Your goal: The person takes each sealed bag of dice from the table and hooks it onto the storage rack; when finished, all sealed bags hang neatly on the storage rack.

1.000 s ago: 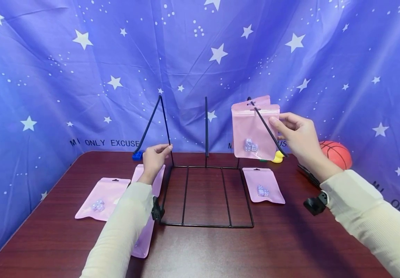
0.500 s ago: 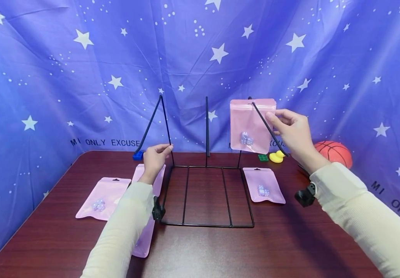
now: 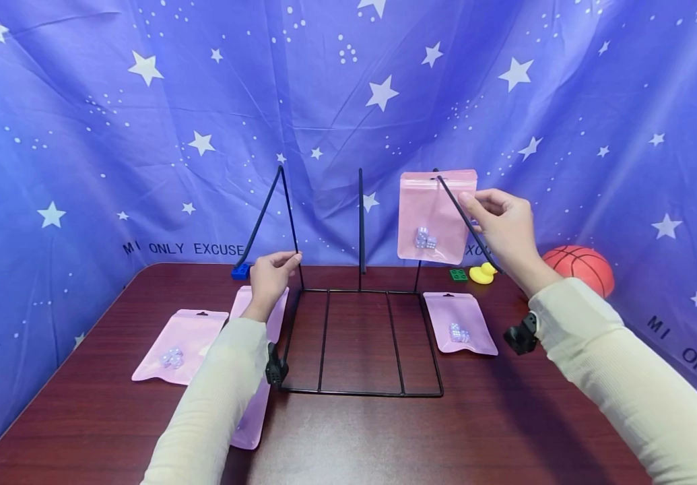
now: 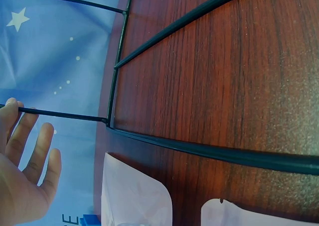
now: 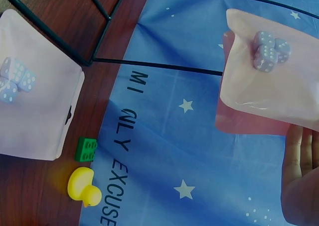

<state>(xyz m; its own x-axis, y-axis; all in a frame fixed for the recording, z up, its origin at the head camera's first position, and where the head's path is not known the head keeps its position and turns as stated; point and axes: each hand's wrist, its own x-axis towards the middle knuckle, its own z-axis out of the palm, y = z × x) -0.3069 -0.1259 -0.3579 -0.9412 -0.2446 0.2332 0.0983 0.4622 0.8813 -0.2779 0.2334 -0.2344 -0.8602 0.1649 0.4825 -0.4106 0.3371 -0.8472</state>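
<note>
A: Where is the bag at this moment?

B: The pink bag with dice in it is hung at the right of the black rack. The right hook is passed through its hole, near the inner end. Behind it, a second bag is seen in the right wrist view.

A: What could go wrong from here?

B: If the bag is pulled sideways while the hook is inside, the hole could perhaps be torn. If it is pushed too hard, the rack could be tipped. By a careless release, the two bags could be left crooked against each other.

A: And how are the fingers placed?

B: By the right hand, the side edge of the bag is pinched, with the thumb in front and almost no gap. By the left hand, the left upright rod is pinched between thumb and forefinger; the other fingers are loosely spread, and nothing is held by them.
</note>
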